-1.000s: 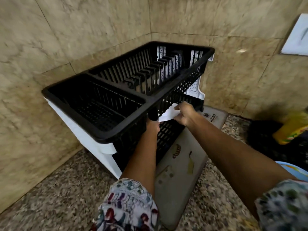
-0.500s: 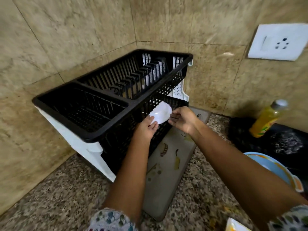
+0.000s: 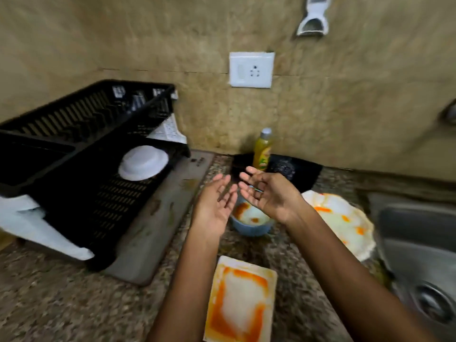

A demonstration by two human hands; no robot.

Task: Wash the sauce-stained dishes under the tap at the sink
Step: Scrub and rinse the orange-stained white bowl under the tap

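Head view, the only one we've got, and it's a bit smeared with motion. Both hands hang above the worktop (image 3: pixel 61 304), palms up, holding nothing: left hand (image 3: pixel 217 206) with fingers straight, right hand (image 3: pixel 266 196) with fingers loosely spread, each grip wide and empty, and they look wet.

Right under them sits the small blue bowl (image 3: pixel 250 222), sauce streaked up its inner wall. I'd call it light and rigid, probably slick inside; take it by the clean outer wall or rim, thumb kept off the orange.

Nearer the viewer, the rectangular tray (image 3: pixel 240 304) lies flat, orange all round its inner border. Shallow and likely light, maybe a little flexible; a long edge with both hands looks safest to me.

To the right, just beside the steel sink (image 3: pixel 419 243), the round white plate (image 3: pixel 345 223), blotched with sauce. Lift it from the bare rim nearest the basin.

Off left, a clean white dish (image 3: pixel 143 162) rests in the black drying rack (image 3: pixel 74 149). A yellow soap bottle (image 3: pixel 262 151) stands by the wall.
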